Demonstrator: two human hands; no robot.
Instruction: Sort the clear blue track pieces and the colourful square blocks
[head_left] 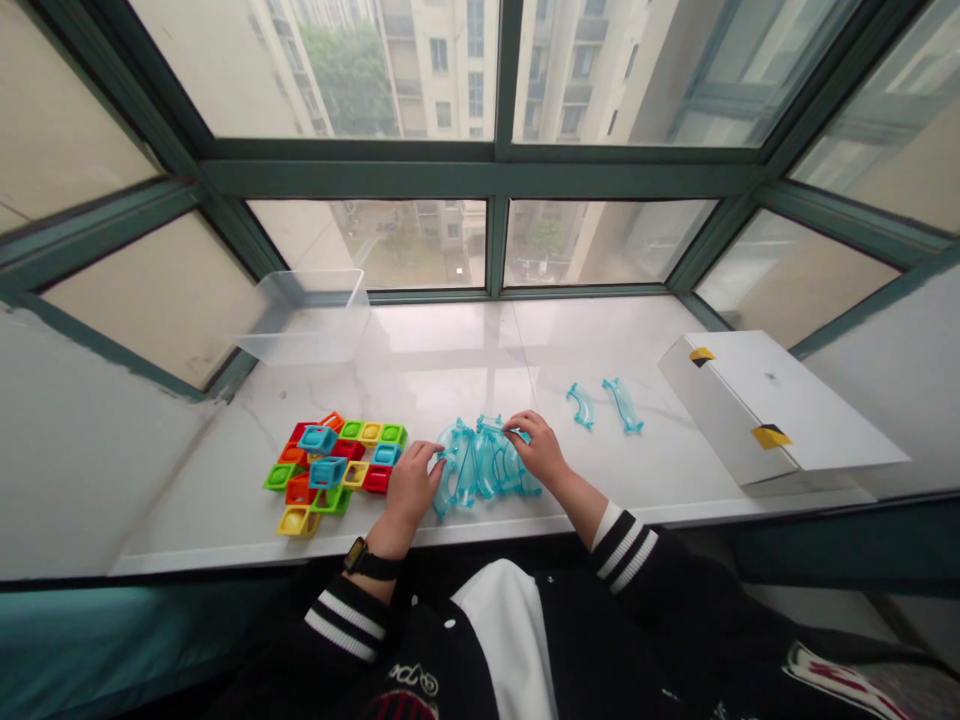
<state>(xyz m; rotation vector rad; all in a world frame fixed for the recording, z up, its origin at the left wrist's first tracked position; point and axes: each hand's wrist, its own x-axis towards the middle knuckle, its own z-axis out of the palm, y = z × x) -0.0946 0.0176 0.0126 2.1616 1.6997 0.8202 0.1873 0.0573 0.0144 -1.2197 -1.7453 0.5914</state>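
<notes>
A pile of translucent blue curved plastic pieces, like track sections (484,475), lies between my two hands near the sill's front edge. My right hand (538,450) pinches one blue piece (490,424) at the far side of the pile, thumb and forefinger together at its right end. At the pile's left edge is my left hand (412,485), its thumb and fingers curled in against a blue piece (444,475). Two more blue pieces, a short curved one (580,406) and a longer one (622,405), lie apart on the right.
Left of my left hand sits a cluster of red, green, yellow and blue plastic blocks (328,472). A clear plastic bin (315,345) stands at the back left. At the right is a white box (787,400) with yellow-and-black tabs. Windows border the white sill (450,370).
</notes>
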